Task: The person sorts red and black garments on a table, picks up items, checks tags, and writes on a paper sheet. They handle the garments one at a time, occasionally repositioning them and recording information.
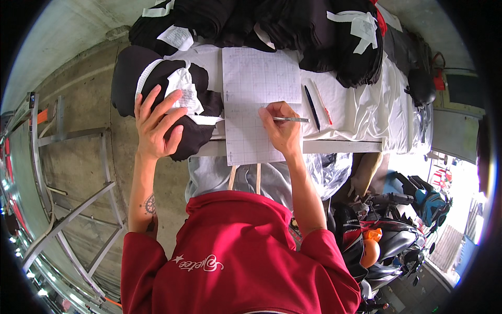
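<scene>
My left hand rests with its fingers spread on a bundle of black fabric pieces. A white ribbed strip goes around this bundle, and a printed white tag lies near my fingertips. Between thumb and fingers, my right hand grips a silver-grey pen over a gridded paper sheet that bears writing. The pen's tip is hidden by the hand. The sheet's lower end hangs past the table edge. To its right lie a dark blue pen and a white pen with a red end.
Stacks of black fabric with white tags line the table's far side. White cloth covers the table. A metal frame stands on the floor at left. Motorbikes are parked at lower right, near clear plastic.
</scene>
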`<control>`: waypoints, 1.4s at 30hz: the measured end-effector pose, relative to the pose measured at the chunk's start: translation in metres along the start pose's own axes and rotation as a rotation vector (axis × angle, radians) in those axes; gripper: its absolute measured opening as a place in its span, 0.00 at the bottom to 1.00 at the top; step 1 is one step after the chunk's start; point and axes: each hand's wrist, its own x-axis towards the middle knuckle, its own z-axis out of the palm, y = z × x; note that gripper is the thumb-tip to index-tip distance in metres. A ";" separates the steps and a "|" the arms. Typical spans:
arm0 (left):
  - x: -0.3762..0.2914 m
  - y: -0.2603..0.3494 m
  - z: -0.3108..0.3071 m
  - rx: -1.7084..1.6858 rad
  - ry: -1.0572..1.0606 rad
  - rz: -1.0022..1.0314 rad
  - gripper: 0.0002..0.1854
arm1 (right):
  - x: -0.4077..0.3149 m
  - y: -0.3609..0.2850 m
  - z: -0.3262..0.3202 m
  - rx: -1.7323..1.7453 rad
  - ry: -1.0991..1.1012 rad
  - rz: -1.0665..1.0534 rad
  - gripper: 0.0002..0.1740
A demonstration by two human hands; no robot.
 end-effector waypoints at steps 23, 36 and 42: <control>0.001 0.000 0.001 0.005 0.013 0.002 0.14 | 0.011 0.039 -0.015 0.952 0.130 -0.035 0.05; 0.000 -0.001 0.001 0.016 0.008 0.021 0.15 | 0.004 -0.001 -0.013 0.180 -0.148 -0.009 0.14; 0.001 -0.001 0.001 0.007 0.011 0.016 0.15 | 0.006 -0.002 0.000 -0.007 0.035 -0.042 0.15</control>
